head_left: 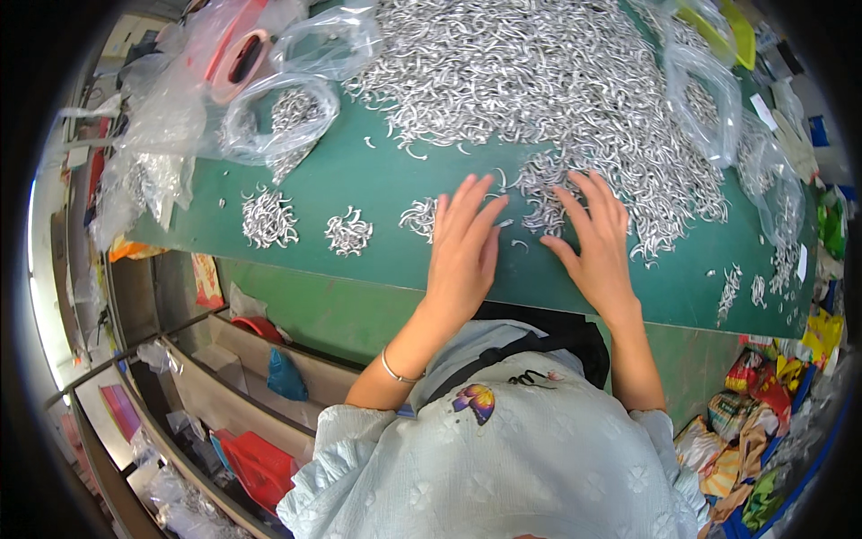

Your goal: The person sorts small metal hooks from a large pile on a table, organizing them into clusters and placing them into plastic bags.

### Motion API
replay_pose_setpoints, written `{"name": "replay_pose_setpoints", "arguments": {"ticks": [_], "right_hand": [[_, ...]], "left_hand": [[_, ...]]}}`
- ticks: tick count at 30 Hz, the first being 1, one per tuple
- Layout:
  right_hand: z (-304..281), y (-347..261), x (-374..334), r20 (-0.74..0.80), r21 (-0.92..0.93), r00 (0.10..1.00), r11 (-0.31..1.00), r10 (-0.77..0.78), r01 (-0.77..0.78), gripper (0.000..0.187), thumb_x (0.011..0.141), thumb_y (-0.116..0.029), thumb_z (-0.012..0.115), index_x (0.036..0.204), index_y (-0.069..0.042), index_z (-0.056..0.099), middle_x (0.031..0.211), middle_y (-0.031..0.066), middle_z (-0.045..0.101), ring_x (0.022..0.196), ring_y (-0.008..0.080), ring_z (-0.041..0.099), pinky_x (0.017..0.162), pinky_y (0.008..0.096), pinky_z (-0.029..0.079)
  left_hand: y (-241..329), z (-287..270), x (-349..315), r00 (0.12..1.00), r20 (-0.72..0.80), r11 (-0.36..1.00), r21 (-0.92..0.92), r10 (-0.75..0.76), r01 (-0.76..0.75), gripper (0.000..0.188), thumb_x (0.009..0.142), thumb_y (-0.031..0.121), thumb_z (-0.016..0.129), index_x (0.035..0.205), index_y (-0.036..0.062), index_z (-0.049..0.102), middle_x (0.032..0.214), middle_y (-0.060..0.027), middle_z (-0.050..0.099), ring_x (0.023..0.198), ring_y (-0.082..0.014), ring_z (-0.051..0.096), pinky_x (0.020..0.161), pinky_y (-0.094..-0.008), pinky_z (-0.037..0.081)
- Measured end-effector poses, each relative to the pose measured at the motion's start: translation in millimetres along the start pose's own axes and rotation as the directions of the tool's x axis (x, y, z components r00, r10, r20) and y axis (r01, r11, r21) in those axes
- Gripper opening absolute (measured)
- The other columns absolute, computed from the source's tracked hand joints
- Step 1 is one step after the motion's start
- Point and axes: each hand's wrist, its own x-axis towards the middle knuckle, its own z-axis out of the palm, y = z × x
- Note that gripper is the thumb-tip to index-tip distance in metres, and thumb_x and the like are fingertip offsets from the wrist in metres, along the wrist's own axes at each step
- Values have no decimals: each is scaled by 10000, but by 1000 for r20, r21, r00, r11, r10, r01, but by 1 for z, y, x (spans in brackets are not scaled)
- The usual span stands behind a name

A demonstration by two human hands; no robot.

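Note:
A big heap of small curved silver metal hooks (548, 81) covers the far part of the green table (377, 180). My left hand (462, 247) lies flat on the table with fingers spread, fingertips touching a small cluster of hooks (420, 216). My right hand (597, 242) is also flat and spread, its fingers resting on the near edge of the heap. Neither hand holds anything. Two small separate piles of hooks (268, 220) (348, 232) lie to the left of my left hand.
Clear plastic bags, some with hooks inside (283, 117), lie at the far left and along the right (709, 99). A red-rimmed object (241, 58) sits at the back left. Shelves with red items (256, 463) are below left; coloured packets (763, 404) at lower right.

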Motion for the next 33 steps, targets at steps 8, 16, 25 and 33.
{"name": "replay_pose_setpoints", "arguments": {"ticks": [8,16,25,33], "right_hand": [[21,-11,10,150,-4,977,988,-149,152,510,788,-250,749,1274,-173,613,1468,86,424,1417,348,295,1117,543,230],[-4,29,-16,9,-67,999,996,-52,52,213,811,-109,719,1016,-92,661,1301,47,569,1335,295,441,1087,512,277],[3,8,-13,72,-62,994,995,-77,82,339,816,-120,719,1147,-108,651,1347,64,537,1363,301,406,1086,527,262],[-10,22,-24,-113,-80,993,997,-20,11,287,807,-61,708,1091,-85,677,1288,67,586,1311,304,472,1064,478,308]], "left_hand": [[-37,5,-14,975,-14,955,199,-221,219,474,841,158,714,1278,51,564,1452,-182,388,1373,-443,311,1097,-646,226],[-48,-1,-29,981,-83,985,9,-172,174,274,852,-26,635,1119,31,646,1317,-131,561,1297,-359,476,1122,-553,279],[-51,1,-25,980,-105,985,7,-169,171,259,849,-47,619,1093,29,657,1296,-126,575,1284,-353,488,1118,-565,284],[-54,-1,-28,980,-118,987,-29,-158,156,282,843,-89,599,1083,41,669,1265,-117,608,1271,-347,517,1120,-543,302]]}}
